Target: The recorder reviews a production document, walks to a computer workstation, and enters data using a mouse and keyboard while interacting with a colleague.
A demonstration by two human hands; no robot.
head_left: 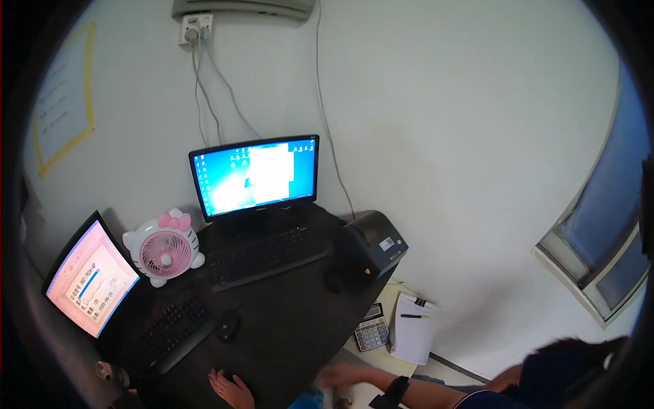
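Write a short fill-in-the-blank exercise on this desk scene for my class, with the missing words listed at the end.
1. Just left of the blue-screened monitor stands a pink-and-white ____.
2. In the picture, the lower mouse lies to the ____ of the lower keyboard.
3. Beside the calculator, the white paper has a slim ____ lying on it.

Missing words: fan; right; pen.

Ahead and left of the fingers (pixel 216 383), a pink-and-white fan (pixel 165 255) stands between a tilted-looking lit screen (pixel 93 279) and a blue-lit monitor (pixel 253 177). Ahead and right of the fingers sits a black printer (pixel 373 244); nearer on that side lie a calculator (pixel 372 335) and clipped papers (pixel 411 341) topped with a pen (pixel 413 316).
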